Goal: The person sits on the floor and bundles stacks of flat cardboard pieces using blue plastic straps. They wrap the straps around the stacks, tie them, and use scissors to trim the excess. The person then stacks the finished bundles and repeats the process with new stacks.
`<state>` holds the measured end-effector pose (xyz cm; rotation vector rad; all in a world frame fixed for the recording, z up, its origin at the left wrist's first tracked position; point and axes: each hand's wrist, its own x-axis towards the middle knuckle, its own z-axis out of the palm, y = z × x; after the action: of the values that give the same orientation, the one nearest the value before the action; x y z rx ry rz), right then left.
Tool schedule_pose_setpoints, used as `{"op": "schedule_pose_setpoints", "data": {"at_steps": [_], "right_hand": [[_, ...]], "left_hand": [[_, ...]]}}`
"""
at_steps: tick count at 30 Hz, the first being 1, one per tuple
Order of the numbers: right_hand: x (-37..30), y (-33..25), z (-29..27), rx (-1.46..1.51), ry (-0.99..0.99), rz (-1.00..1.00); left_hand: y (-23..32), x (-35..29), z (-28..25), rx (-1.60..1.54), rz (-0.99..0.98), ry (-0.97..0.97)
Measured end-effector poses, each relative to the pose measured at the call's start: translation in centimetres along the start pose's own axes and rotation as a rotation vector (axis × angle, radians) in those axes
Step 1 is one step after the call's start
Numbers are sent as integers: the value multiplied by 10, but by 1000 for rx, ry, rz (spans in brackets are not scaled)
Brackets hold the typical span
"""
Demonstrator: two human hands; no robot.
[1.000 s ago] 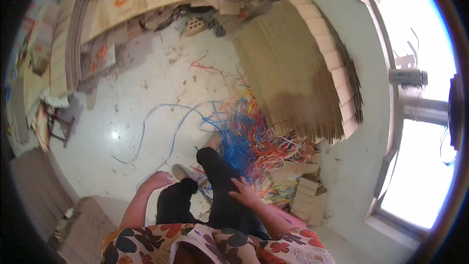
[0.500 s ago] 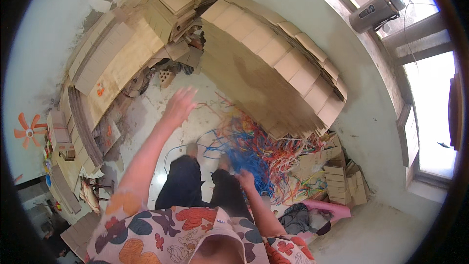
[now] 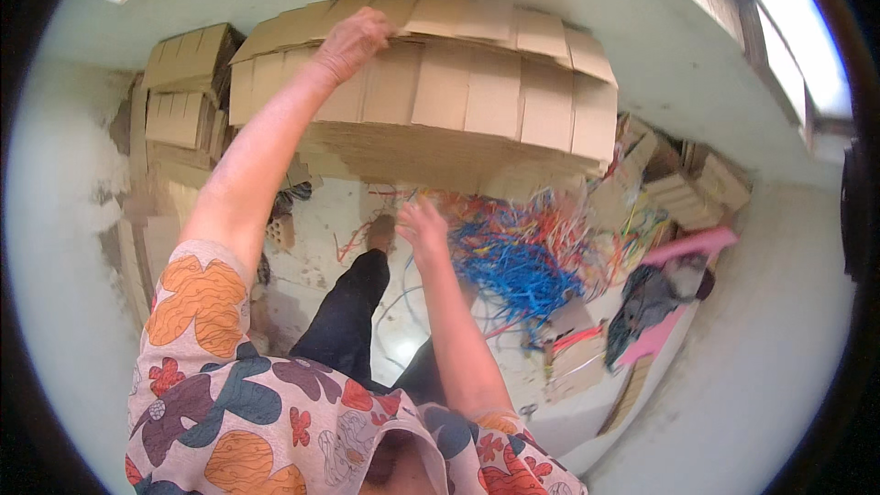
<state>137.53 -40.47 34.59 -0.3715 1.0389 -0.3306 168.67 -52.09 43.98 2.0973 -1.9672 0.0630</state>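
In front of me stands a long stack of flat cardboard pieces (image 3: 443,92), laid in overlapping rows. My left hand (image 3: 353,44) reaches up to the upper row, its fingers curled at the edge of a cardboard sheet (image 3: 403,11); the fingertips are partly blurred. Lower down, my right hand (image 3: 423,227) hangs in front of the stack with fingers apart and holds nothing. Beside it on the floor lies a tangled heap of blue plastic straps (image 3: 518,266) mixed with red and white ones.
At the left stand smaller cardboard stacks (image 3: 177,119). Cardboard boxes (image 3: 683,197) sit at the right, near a pink sheet (image 3: 692,245) and a dark cloth bundle (image 3: 655,298). A brick with holes (image 3: 280,232) rests on the floor left of my feet.
My view has turned toward the long stack, which now lies straight ahead. The left hand has risen to its upper row; the right hand has come up from beside my knee.
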Motion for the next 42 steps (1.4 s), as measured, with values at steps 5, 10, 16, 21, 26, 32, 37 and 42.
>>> {"op": "schedule_pose_setpoints", "data": {"at_steps": [5,10,16,21,26,32,37,42], "right_hand": [[24,20,19,206,74,-52],[48,30,27,525,253,-228],[79,30,9,875,267,-268],[104,30,10,929,280,-225],[114,25,12,904,314,-146],[141,36,17,882,133,-162],[143,32,28,895,105,-200],[153,25,40,1005,300,-159]], "left_hand": [[2,16,20,-12,16,40],[17,-10,16,-179,-103,307],[20,-51,23,-89,-13,18],[6,-54,32,-85,18,-49],[5,-56,37,-114,32,-17],[4,-54,36,-125,60,3],[5,-56,36,-117,62,23],[6,-56,35,-106,80,47]]}}
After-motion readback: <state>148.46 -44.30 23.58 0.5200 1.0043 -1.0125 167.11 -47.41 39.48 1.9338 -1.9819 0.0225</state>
